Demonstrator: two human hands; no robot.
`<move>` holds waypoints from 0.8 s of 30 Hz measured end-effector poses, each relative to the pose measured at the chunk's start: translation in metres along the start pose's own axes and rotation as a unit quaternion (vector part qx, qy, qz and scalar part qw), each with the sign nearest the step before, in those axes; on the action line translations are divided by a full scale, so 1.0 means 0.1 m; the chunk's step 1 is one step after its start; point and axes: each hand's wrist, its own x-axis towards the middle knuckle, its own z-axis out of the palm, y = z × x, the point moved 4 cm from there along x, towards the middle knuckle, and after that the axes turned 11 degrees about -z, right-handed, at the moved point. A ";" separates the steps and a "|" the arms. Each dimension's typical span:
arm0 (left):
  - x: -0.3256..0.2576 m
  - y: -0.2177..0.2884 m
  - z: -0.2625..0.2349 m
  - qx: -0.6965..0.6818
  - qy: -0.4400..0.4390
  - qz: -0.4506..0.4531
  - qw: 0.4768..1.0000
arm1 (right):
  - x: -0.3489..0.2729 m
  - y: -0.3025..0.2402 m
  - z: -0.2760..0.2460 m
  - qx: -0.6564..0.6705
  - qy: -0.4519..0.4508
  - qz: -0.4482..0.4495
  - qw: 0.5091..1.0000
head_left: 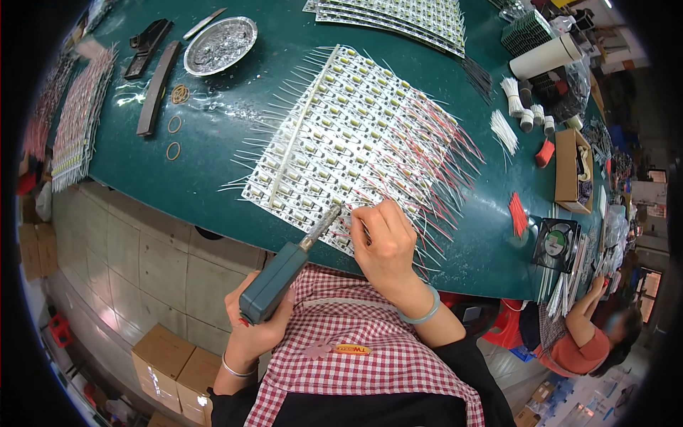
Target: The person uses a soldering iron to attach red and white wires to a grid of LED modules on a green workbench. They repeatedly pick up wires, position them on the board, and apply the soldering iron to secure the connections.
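Note:
My left hand (260, 313) is wrapped round the dark green body of a soldering gun (274, 281). Its metal tip reaches up and right to the near part of a white circuit board panel (306, 167). Rows of small components with yellowish parts cover the panel. Just right of the tip, my right hand (386, 242) is closed in a pinch at the board, on what looks like a thin wire, mostly hidden by the fingers. Red and white wires (445, 153) fan out from the panel's right side, and pale wires stick out along its left, beside a long light strip (302, 128).
A foil dish (220, 46) with metal bits, a dark curved bar (158, 89) and rubber bands (173, 151) lie left. More panels (398, 21) are stacked at the back. Right are wire bundles (504, 133), a fan (556, 244) and a cardboard box (573, 171). A co-worker (583, 341) sits far right.

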 end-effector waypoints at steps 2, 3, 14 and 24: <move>0.00 0.00 0.00 -0.007 0.000 -0.004 1.000 | -0.01 0.00 0.01 0.000 0.002 -0.002 1.000; 0.00 -0.01 0.00 -0.017 0.001 -0.009 1.000 | 0.00 0.00 0.01 0.001 0.003 -0.002 1.000; -0.10 -0.16 -0.06 -0.017 0.038 -0.004 0.999 | 0.01 0.00 -0.01 -0.002 0.003 -0.002 1.000; -0.15 -0.18 -0.12 -0.013 0.071 0.000 0.997 | 0.07 -0.27 -0.71 0.029 -0.005 0.018 0.999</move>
